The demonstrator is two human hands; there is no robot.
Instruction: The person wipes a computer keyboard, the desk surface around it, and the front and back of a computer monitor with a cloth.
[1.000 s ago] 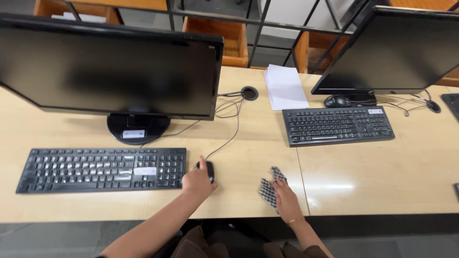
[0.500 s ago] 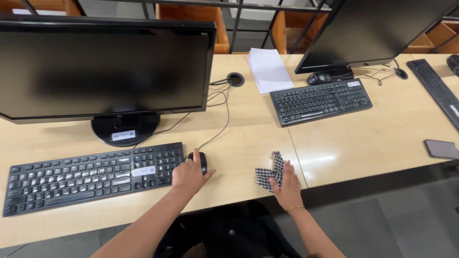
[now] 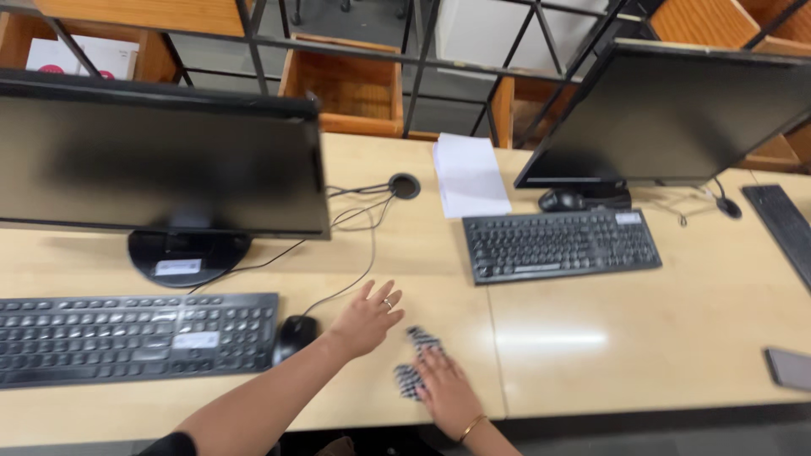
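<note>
I see the checkered cloth [image 3: 414, 365] lying on the counter [image 3: 591, 321], pressed flat under my right hand [image 3: 446, 390]. My left hand [image 3: 366, 318] hovers open, empty, beside the mouse [image 3: 296, 333]. Most of the counter looks unwiped.

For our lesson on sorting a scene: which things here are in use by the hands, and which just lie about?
In use:
- right hand pressing the black-and-white checked cloth
- left hand, open above the pale wooden desk

Lying about:
- black wired mouse
- two black keyboards
- white paper stack
</note>
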